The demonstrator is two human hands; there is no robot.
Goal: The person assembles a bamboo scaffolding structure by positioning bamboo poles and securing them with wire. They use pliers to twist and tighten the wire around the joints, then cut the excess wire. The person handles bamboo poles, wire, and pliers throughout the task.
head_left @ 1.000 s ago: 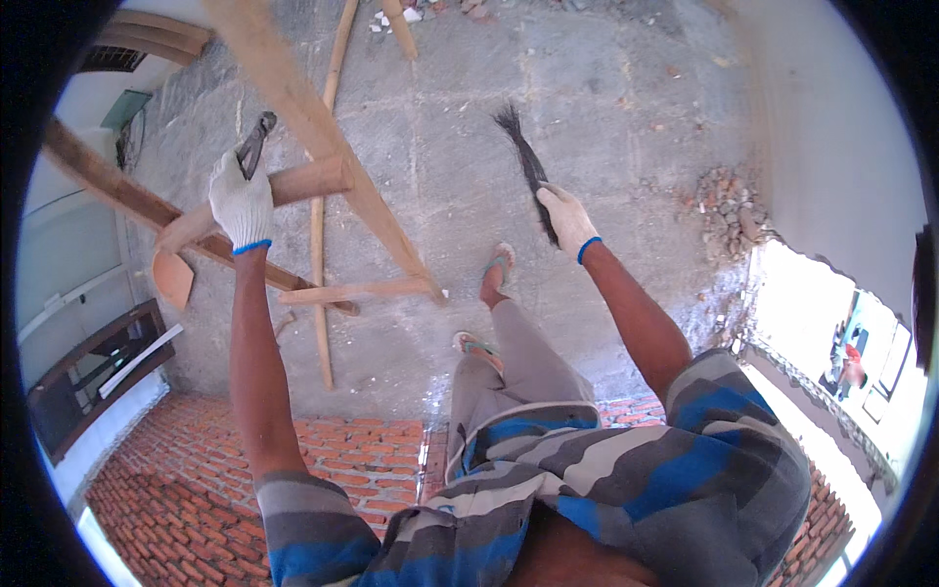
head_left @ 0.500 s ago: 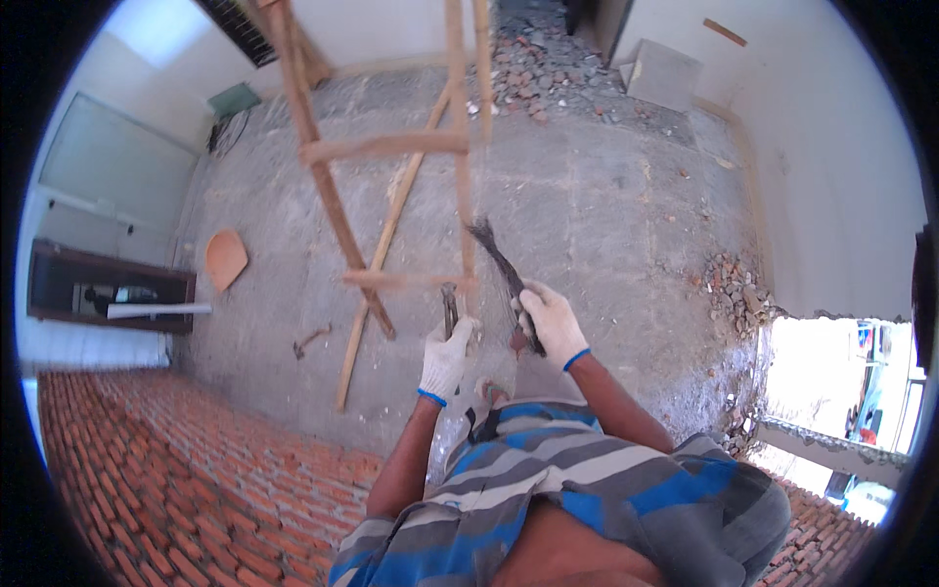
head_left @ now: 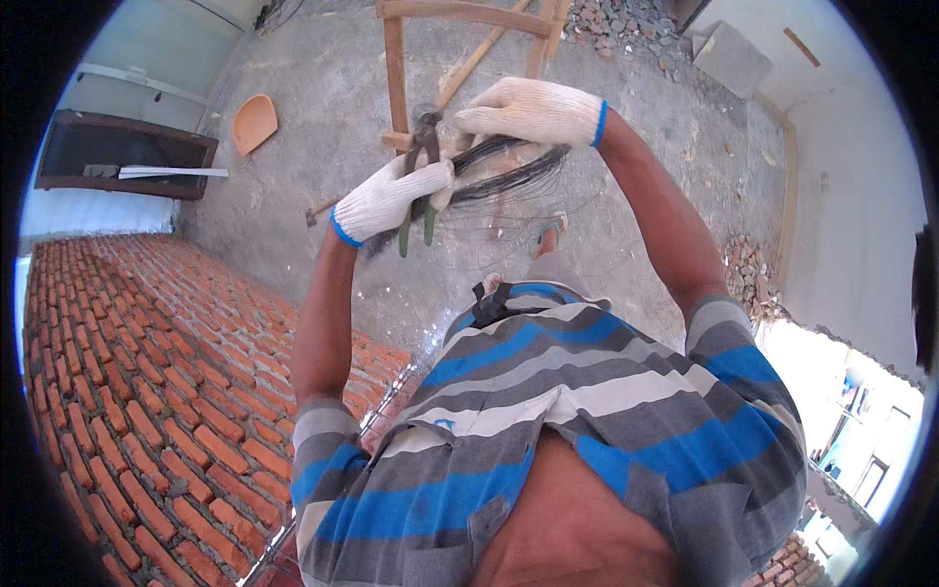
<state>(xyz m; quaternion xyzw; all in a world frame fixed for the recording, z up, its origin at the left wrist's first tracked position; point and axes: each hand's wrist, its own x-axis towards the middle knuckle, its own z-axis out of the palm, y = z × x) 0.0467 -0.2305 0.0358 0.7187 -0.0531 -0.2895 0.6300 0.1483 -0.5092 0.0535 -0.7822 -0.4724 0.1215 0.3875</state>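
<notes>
My left hand [head_left: 396, 201], in a white knit glove with a blue cuff, is closed round a pair of pincers [head_left: 430, 157] with green handles, jaws pointing up. A bundle of thin dark wire [head_left: 509, 183] runs from under that hand toward the right, its loose strands fanning out; the left fingers appear to grip it along with the pincers. Lying over the upper side of the bundle, my right hand [head_left: 538, 110], gloved the same way, has its fingers bent together near the pincers' head. What its fingertips hold is hidden.
A wooden ladder-like frame [head_left: 394, 73] stands ahead. An orange scoop-shaped pan [head_left: 254, 124] and a partly hidden hammer [head_left: 318, 212] lie on the concrete floor [head_left: 323, 147]. Brickwork [head_left: 147, 362] rises at left. Rubble [head_left: 626, 29] lies far ahead, with more rubble [head_left: 745, 264] at right.
Both hands have risen and come together. The wire bundle, earlier upright in the right hand, now lies crosswise between both hands. The view has shifted, leaving the frame higher in the picture.
</notes>
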